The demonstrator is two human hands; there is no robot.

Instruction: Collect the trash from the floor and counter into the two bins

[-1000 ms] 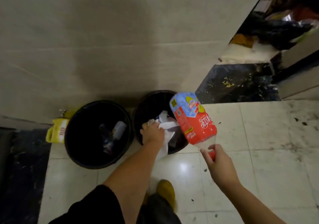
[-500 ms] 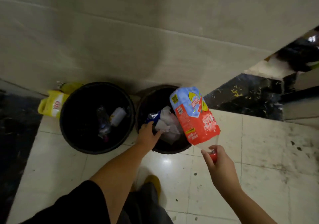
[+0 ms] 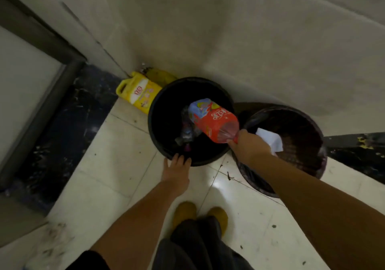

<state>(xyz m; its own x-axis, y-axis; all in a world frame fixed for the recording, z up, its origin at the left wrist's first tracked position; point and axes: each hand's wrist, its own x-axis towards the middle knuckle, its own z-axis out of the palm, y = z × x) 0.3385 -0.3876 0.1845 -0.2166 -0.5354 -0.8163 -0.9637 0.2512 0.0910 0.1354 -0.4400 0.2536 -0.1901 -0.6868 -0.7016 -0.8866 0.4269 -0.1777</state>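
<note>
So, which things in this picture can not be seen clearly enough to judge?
All in the head view:
- Bottle cap: covered by the right hand.
- Left bin contents: dark, partly behind the bottle; only blurred shapes.
- Right bin contents: the right arm and shadow hide all but white paper.
- Yellow jug label: too blurred to read.
- Left hand fingertips: at the bin rim; contact unclear.

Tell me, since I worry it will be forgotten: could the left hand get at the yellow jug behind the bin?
Probably yes. The left hand is empty at the left bin's near rim, and the yellow jug lies exposed on the floor beside it; bare tiles leave a way around.
</note>
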